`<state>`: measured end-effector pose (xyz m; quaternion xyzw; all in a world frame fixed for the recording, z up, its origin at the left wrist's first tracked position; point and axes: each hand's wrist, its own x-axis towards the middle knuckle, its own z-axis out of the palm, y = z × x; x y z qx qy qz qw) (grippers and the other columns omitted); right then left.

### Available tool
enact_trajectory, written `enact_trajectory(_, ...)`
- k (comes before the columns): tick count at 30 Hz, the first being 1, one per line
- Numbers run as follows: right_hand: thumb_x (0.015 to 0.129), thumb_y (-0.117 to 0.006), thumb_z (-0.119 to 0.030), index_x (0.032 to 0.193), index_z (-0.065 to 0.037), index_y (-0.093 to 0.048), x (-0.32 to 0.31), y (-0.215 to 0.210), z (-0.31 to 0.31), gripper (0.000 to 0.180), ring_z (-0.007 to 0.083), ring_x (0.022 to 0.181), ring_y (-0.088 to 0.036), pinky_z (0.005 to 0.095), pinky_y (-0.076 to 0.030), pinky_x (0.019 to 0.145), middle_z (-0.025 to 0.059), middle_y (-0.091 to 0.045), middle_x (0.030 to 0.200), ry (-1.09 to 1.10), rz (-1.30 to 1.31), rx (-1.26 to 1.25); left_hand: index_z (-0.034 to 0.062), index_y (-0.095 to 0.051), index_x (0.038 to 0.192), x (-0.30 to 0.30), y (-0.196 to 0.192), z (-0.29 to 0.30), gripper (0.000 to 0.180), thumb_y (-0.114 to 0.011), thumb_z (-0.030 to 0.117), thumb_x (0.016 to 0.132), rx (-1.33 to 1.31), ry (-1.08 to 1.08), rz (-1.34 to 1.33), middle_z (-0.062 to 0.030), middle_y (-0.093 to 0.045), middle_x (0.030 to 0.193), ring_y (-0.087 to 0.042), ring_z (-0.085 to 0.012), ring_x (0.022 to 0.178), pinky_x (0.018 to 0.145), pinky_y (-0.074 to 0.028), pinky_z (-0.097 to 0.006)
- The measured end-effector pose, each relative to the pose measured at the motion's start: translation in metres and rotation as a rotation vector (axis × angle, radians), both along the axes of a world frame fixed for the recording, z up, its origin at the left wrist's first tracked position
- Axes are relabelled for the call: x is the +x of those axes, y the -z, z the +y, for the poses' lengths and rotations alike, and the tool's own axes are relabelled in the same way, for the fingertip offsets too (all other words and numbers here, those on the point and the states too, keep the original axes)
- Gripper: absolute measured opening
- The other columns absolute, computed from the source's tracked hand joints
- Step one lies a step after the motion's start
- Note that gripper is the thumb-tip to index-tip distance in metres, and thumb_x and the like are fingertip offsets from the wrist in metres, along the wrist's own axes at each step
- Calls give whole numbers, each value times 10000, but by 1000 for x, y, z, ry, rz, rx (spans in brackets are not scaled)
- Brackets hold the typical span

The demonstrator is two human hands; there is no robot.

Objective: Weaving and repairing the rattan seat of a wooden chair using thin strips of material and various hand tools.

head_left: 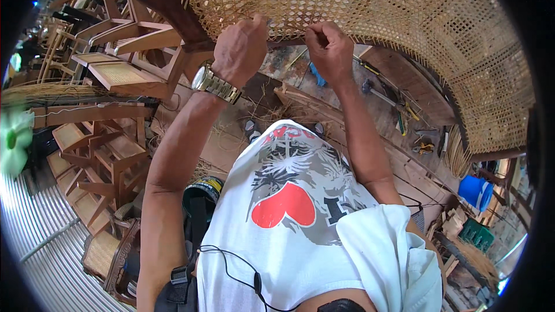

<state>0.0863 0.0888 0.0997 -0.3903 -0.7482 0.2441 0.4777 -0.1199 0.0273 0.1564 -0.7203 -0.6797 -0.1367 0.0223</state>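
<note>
A large woven cane panel (358, 0) in a dark wooden frame (202, 46) curves across the top of the view, with loose strand ends along its lower edge. My left hand (241, 49), a metal watch (217, 84) on its wrist, is closed against the panel's lower left edge; its fingertips are turned away, so what they grip cannot be made out. To its right, my right hand (330, 53) pinches a thin cane strand (298, 26) between thumb and forefinger, close to the weave. The strand runs leftward along the panel's edge.
Several wooden chair frames (124, 72) are stacked at left. Hammer (378, 93) and other hand tools lie on the floor beyond my right forearm. A blue bucket (477, 192) and green crate (476, 234) stand at right. Cane scraps (283, 110) litter the floor below.
</note>
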Motion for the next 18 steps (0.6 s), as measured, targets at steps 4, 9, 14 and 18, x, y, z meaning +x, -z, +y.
enact_trajectory(4,891,-763,-91,934,-21,-723,1,8,4,92,333,813,-720,411,-554,694,142,-732,889,-19,-68,129,18,-663,981,10,-11,4,131,-571,109,960,-66,-52,84,-207,-747,855,-764,-404,833,694,-608,-508)
enact_trajectory(9,896,-786,-45,936,-25,-745,-16,24,17,60,238,718,-698,358,-547,644,98,-726,878,14,23,151,30,-696,960,4,-20,7,155,-581,132,975,-52,-67,89,-213,-747,873,-762,-407,859,721,-605,-506)
enact_trajectory(14,867,-817,-193,969,-121,-773,-39,20,11,133,321,958,-700,474,-469,886,57,-744,940,129,-69,220,45,-698,972,-3,-19,6,247,-614,275,1005,-6,-71,-101,-228,-737,871,-754,-408,874,711,-581,-524)
enact_trajectory(18,844,-837,-152,921,-107,-768,-43,16,3,113,292,839,-694,441,-502,779,55,-728,894,197,-119,319,56,-695,979,4,-9,9,355,-593,391,1038,-41,-150,-13,-198,-746,866,-755,-394,867,708,-574,-530)
